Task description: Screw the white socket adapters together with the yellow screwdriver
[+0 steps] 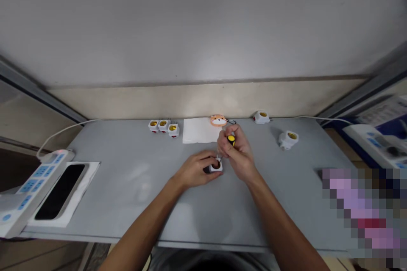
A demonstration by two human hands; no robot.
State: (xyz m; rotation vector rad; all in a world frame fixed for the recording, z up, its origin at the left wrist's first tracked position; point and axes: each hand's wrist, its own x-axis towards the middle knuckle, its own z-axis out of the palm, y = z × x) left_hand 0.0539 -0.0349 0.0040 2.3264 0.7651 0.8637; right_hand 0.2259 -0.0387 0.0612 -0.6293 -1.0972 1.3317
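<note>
My left hand (196, 170) is closed around a small white lamp socket (218, 170) on the grey table, its round opening facing up. Gripped in my right hand (241, 156) is a screwdriver (231, 139) with a black and yellow handle. Its thin shaft slants down to the socket; exactly where the tip sits is too small to make out. Beyond my hands lies a white sheet of tissue or paper (199, 130). An orange and white animal-face case (218, 120) with a dark clip rests at that sheet's back right corner.
Three white sockets with gold linings (163, 125) stand together at the back left. Another socket (261, 117) is by the wall, and one more (288, 139) sits to the right. A power strip (34, 182) and a phone (62, 190) lie at the left edge. A pixelated patch covers the right.
</note>
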